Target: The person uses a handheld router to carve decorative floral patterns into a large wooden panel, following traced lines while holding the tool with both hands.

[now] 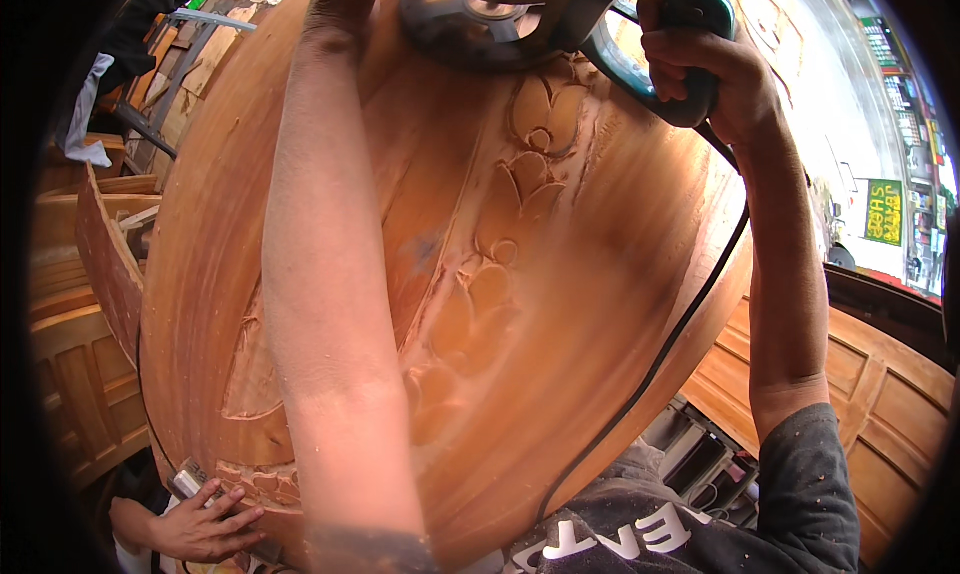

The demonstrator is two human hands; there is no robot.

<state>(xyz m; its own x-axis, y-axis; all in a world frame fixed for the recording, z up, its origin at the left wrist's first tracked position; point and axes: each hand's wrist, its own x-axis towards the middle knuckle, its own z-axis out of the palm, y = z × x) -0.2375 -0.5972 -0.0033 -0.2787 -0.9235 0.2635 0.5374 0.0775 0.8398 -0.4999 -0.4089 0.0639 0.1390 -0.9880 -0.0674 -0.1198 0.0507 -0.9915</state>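
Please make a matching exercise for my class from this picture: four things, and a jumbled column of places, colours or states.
1. Right hand
2. Black cord
3. Co-worker's hand
4. Sign

A. At lower left, by the carved wood
B. Green and yellow
C. Gripping the power tool
D. Running down in front of the wood

Pairs: 1-C, 2-D, 3-A, 4-B

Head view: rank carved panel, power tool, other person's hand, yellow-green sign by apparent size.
1. Carved panel
2. Power tool
3. Other person's hand
4. Yellow-green sign, though it looks far off
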